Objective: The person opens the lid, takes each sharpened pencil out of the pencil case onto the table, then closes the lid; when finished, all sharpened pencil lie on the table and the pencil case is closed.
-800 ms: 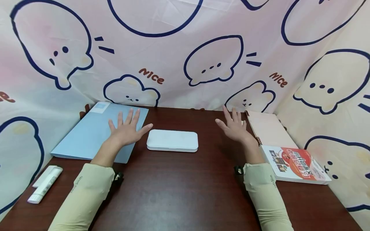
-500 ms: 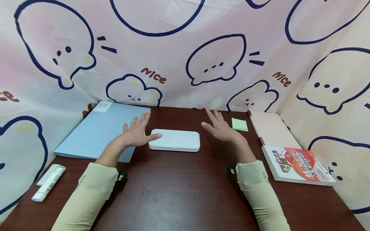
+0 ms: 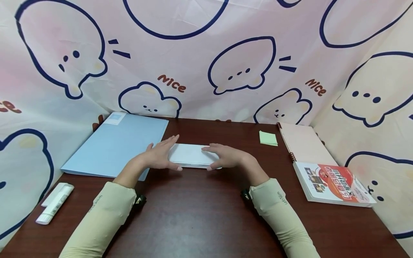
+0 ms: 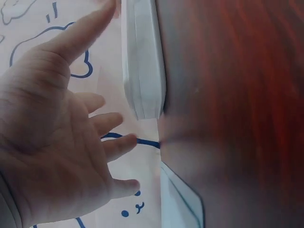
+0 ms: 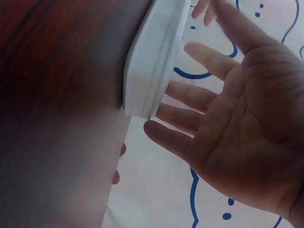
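Note:
A flat white case with rounded corners (image 3: 190, 154) lies on the dark brown table (image 3: 193, 215), between both hands. At its left end is my left hand (image 3: 158, 154), fingers spread and thumb near the front edge. My right hand (image 3: 229, 157) reaches over the right end, its fingers overlapping the top in the head view. The left wrist view shows the left palm (image 4: 61, 142) beside the end of the case (image 4: 142, 61), fingers loosely extended. In the right wrist view, the fingers of my right hand (image 5: 237, 118) extend behind the case (image 5: 152, 61), not curled round it.
A light blue folder (image 3: 119, 147) lies at the left, with a white tube (image 3: 56, 206) in front of it. Green sticky notes (image 3: 268, 138) lie at the back right. Beside them are a spiral notebook (image 3: 304, 145) and a thick book (image 3: 335, 183). Patterned cloth surrounds the table.
Both hands have come inward and lower to the ends of the white case, the left from over the folder, the right from near the sticky notes. The case has stayed in place.

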The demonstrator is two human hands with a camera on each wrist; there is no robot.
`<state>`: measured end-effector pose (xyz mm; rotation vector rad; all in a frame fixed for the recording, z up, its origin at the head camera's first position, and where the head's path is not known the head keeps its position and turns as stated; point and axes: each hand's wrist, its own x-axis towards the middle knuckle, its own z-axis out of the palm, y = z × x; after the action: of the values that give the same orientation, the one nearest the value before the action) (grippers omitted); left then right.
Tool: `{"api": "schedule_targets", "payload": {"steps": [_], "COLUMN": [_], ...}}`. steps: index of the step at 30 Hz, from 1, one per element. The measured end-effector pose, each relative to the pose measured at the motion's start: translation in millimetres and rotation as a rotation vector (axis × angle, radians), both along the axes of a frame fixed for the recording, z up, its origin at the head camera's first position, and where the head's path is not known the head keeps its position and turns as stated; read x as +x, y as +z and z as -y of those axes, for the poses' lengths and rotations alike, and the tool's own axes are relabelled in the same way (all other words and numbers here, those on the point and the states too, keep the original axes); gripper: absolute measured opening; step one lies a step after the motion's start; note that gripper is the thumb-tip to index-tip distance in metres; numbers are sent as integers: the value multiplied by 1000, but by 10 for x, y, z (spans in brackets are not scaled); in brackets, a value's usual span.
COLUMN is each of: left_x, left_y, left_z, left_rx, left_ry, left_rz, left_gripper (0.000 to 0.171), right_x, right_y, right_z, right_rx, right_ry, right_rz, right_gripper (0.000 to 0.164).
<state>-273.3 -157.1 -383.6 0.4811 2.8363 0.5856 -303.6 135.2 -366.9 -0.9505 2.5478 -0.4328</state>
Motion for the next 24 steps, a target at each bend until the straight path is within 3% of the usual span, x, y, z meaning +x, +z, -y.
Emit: {"api": "schedule_targets", "payload": {"steps": [6, 10, 14, 24], "left_x": [6, -1, -19, -27], "left_y": [-44, -62, -40, -99], "left_z": [16, 16, -7, 10], "left_rx": [29, 31, 10, 59], "left_ry": [-21, -31, -29, -24], "left_rz": [46, 9, -32, 6], "left_gripper": [99, 88, 84, 83], "right_x": [56, 40, 11, -21], "right_y": [-20, -13, -8, -60], "right_z": [102, 102, 62, 19], "right_rx": [100, 140, 136, 146], "right_ry": [-50, -53, -52, -23], "right_rz": [-108, -182, -212, -281], "right_gripper": [81, 76, 72, 68]}}
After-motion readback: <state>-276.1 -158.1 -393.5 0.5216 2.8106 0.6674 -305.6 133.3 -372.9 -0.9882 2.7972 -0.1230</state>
